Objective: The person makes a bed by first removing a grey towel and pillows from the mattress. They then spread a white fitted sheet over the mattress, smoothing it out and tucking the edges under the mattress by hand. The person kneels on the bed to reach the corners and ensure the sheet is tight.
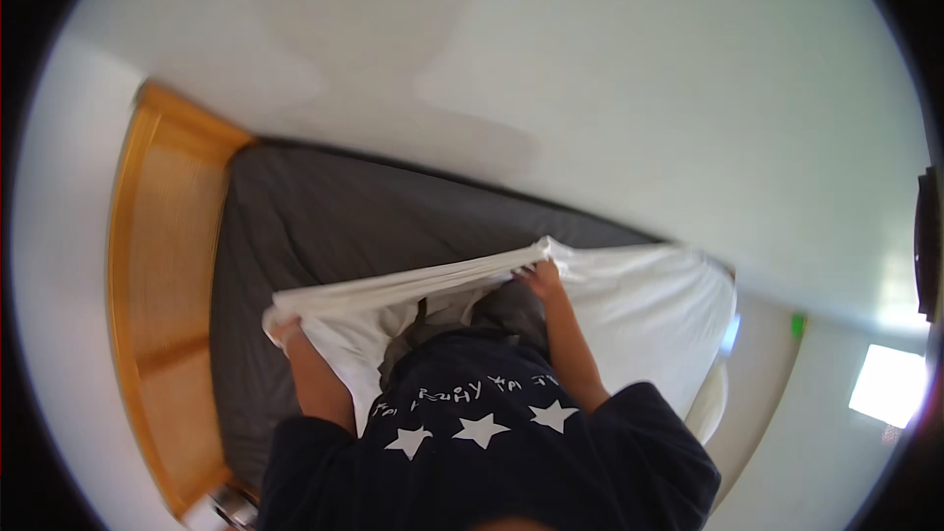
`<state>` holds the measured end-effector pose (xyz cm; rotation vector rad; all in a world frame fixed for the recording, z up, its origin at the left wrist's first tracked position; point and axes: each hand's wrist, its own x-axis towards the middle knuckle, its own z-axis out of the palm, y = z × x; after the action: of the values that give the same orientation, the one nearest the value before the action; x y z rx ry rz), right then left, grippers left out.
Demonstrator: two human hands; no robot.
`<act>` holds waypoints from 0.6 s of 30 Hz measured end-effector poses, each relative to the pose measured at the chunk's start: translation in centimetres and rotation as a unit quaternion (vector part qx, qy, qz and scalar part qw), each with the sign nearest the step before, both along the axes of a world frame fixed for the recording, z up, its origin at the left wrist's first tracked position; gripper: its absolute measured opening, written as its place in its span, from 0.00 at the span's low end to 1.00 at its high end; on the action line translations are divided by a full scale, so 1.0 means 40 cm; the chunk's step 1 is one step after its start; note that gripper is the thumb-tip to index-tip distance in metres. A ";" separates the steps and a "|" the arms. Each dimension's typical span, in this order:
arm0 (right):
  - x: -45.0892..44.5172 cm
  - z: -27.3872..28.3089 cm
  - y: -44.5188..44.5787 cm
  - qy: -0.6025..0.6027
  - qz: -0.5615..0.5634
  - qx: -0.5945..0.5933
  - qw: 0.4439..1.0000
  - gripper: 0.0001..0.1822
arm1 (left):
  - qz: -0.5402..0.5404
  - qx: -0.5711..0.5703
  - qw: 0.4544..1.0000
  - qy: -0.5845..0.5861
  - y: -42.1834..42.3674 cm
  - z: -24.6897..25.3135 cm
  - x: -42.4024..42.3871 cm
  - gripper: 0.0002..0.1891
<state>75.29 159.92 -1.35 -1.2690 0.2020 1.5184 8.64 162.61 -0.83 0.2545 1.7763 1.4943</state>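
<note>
A white bed sheet (627, 310) covers the right part of a bed, and its gathered edge stretches in a taut band between my two hands. My left hand (284, 328) grips the sheet's left corner, the fingers partly hidden in the cloth. My right hand (542, 276) holds the same edge near the middle of the bed, where the cloth bunches up to a small peak. Dark grey bedding (383, 214) shows on the mattress beyond the band and to the left. Under the raised edge, near my body, lie folds of white and grey cloth.
A wooden headboard (173, 236) stands at the bed's left end. A pale wall (590, 88) runs along the far side, bearing a shadow. At the right are a bright window (887, 386) and a rounded white object (709, 402) beside the bed. A dark object (927, 243) is at the right rim.
</note>
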 end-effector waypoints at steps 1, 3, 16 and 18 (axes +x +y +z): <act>-0.014 0.002 0.018 0.025 0.021 -0.027 0.999 0.22 | 0.052 0.086 0.995 -0.024 0.052 0.053 -0.026 0.20; 0.006 0.006 0.021 -0.001 0.236 0.021 0.972 0.23 | 0.121 0.229 0.963 -0.075 0.128 0.165 -0.035 0.19; 0.173 -0.015 0.160 -0.055 0.341 0.115 0.931 0.23 | 0.154 0.402 0.897 -0.098 0.389 0.739 0.229 0.20; 0.183 0.007 0.204 -0.081 0.299 0.111 0.944 0.22 | 0.114 0.382 0.915 -0.065 0.443 0.799 0.285 0.21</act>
<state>82.59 168.07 -1.06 -1.3271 -0.4952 1.8653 20.04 180.33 31.13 0.3271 1.0655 2.2752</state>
